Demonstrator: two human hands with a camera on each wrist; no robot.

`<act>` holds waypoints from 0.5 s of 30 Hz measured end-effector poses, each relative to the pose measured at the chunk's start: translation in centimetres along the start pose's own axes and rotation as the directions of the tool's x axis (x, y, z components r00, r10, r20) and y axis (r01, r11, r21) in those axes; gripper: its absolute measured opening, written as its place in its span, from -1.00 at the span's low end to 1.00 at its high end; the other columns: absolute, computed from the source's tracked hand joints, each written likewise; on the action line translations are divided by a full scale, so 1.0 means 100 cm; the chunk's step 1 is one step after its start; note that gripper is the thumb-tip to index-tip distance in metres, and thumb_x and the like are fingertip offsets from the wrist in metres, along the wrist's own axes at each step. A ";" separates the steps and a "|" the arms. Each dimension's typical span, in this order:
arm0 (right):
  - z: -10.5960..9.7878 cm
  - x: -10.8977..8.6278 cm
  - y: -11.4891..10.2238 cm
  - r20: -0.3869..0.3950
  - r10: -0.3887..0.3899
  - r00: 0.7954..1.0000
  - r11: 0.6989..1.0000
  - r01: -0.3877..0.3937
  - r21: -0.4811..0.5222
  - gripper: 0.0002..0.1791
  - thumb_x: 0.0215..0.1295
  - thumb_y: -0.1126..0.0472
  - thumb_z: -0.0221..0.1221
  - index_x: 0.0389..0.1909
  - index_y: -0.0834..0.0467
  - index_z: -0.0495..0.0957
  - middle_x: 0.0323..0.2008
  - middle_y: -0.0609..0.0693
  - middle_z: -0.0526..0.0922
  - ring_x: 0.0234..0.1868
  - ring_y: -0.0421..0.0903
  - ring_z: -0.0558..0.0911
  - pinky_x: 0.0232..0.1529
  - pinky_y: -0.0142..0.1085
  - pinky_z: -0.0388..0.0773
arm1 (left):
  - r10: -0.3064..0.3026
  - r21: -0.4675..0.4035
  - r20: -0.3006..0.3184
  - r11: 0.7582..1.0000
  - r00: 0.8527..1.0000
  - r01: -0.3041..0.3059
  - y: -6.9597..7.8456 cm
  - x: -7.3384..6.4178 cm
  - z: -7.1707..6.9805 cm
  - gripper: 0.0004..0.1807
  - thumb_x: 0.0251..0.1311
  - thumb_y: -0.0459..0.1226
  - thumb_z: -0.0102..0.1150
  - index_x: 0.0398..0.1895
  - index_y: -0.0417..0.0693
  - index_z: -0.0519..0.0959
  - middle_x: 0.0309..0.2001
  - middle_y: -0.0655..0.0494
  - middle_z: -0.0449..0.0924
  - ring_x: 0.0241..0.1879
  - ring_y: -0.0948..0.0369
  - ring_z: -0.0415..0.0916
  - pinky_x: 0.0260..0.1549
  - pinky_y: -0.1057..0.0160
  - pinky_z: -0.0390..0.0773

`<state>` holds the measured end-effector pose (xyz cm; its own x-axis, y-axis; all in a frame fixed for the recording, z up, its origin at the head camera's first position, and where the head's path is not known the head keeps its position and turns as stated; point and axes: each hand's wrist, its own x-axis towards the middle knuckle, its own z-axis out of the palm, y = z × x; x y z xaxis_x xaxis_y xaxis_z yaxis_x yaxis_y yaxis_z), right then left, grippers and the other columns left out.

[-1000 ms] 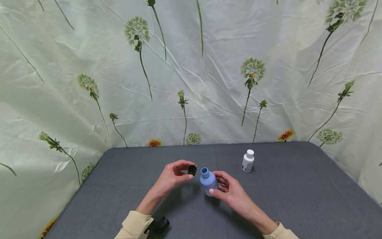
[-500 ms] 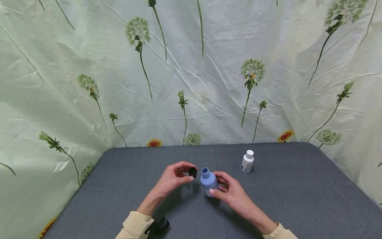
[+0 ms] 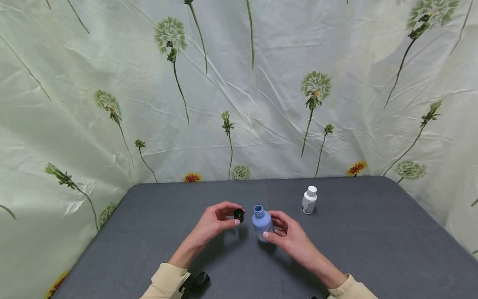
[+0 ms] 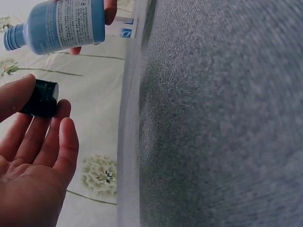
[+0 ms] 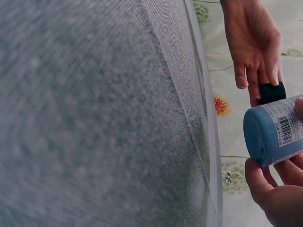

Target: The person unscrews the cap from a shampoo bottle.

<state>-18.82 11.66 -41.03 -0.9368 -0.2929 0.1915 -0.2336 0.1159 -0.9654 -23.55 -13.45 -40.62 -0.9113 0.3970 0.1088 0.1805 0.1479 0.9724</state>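
A blue bottle (image 3: 262, 224) with a bare threaded neck is held upright by my right hand (image 3: 293, 241), thumb in front and fingers round its far side. Its printed label (image 4: 75, 21) and barcode (image 5: 285, 130) show in the wrist views. My left hand (image 3: 210, 224) pinches a black cap (image 3: 238, 215) between thumb and fingers, its hollow side facing the head camera. Cap and bottle are apart, with the cap just left of the bottle's mouth. In the right wrist view the bottle appears lifted off the table.
A white capped bottle (image 3: 309, 200) stands on the dark grey table (image 3: 168, 216), behind and right of my right hand. A pale curtain (image 3: 269, 104) with a flower print hangs along the table's back edge. A black device (image 3: 198, 282) sits at my left wrist.
The blue bottle has shifted slightly up and to the right with my right hand. The cap, still pinched in my left hand, has moved slightly left, widening the gap between them.
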 end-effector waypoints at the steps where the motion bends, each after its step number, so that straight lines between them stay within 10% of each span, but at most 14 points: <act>1: 0.000 0.000 0.000 0.003 0.004 1.000 1.000 -0.004 0.005 -0.44 0.24 0.30 0.33 0.23 0.33 0.39 0.15 0.25 0.53 0.24 0.14 0.47 0.17 -0.21 0.45 | -0.001 0.001 -0.001 1.000 1.000 0.001 0.000 0.000 0.000 -0.60 0.16 -0.32 0.37 0.09 -0.12 0.60 0.05 -0.03 0.64 -0.04 0.01 0.60 -0.17 0.17 0.57; 15: 0.004 0.017 0.003 -0.013 0.034 0.999 0.999 -0.034 0.013 -0.42 0.25 0.29 0.32 0.25 0.33 0.38 0.18 0.27 0.51 0.26 0.17 0.46 0.19 -0.12 0.44 | -0.013 0.021 -0.020 1.000 1.000 0.013 -0.002 0.002 -0.017 -0.60 0.16 -0.34 0.37 0.09 -0.13 0.60 0.05 -0.03 0.64 0.00 -0.07 0.58 -0.15 0.17 0.57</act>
<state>-20.44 10.83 -41.08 -0.9474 -0.2767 0.1607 -0.1984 0.1138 -0.9735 -24.35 -14.92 -40.41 -0.9207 0.3771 0.1002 0.1760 0.1722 0.9692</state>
